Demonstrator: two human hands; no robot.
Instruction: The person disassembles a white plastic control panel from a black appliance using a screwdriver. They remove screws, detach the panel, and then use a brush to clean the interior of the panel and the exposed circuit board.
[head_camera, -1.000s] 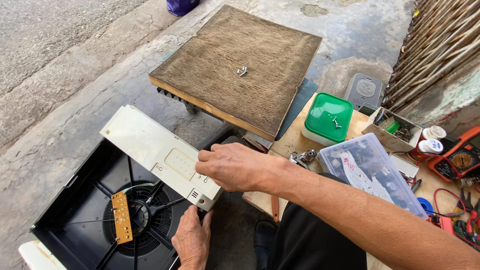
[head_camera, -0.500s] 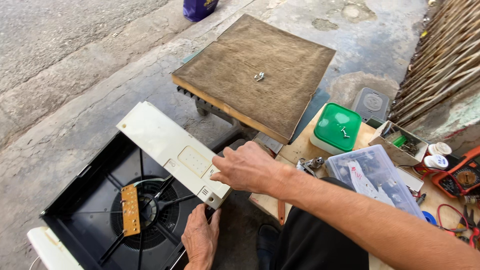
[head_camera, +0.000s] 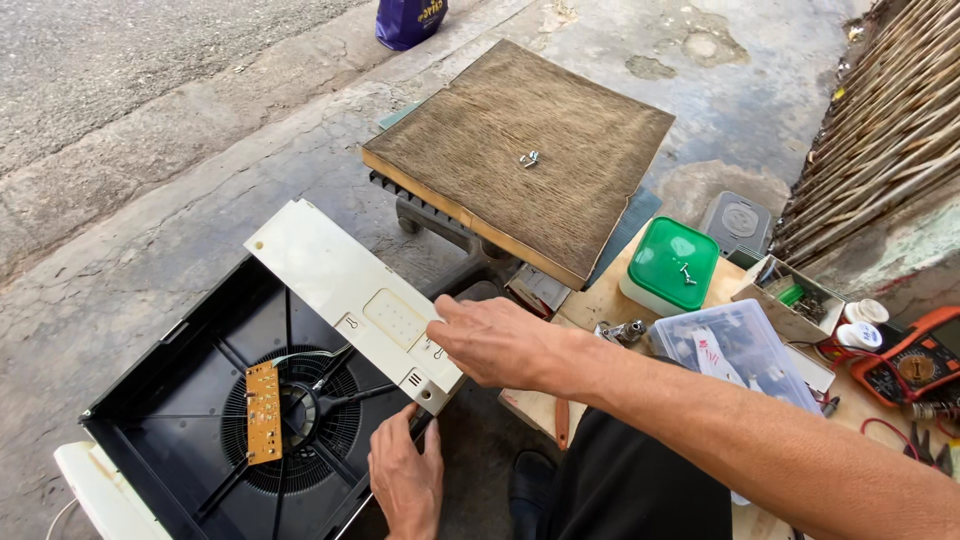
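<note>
A black square appliance housing (head_camera: 190, 420) with a round fan grille and a small tan circuit board (head_camera: 263, 411) lies open on the concrete. A long white control panel (head_camera: 345, 295) rests along its upper right edge. My right hand (head_camera: 495, 340) presses its fingertips on the near end of that panel. My left hand (head_camera: 405, 480) grips the housing's lower right edge just below the panel's corner.
A brown padded square board (head_camera: 540, 130) with small screws (head_camera: 529, 158) on it sits on a low stand. To the right are a green-lidded box (head_camera: 672, 265), a clear parts case (head_camera: 735, 350), an orange multimeter (head_camera: 915, 355), solder spools and a grey socket plate. A blue bag (head_camera: 410, 18) stands far off.
The view has shifted, so the housing and panel now sit further right and lower in frame. My right hand has slid slightly along the panel's end; my left hand stays on the housing edge.
</note>
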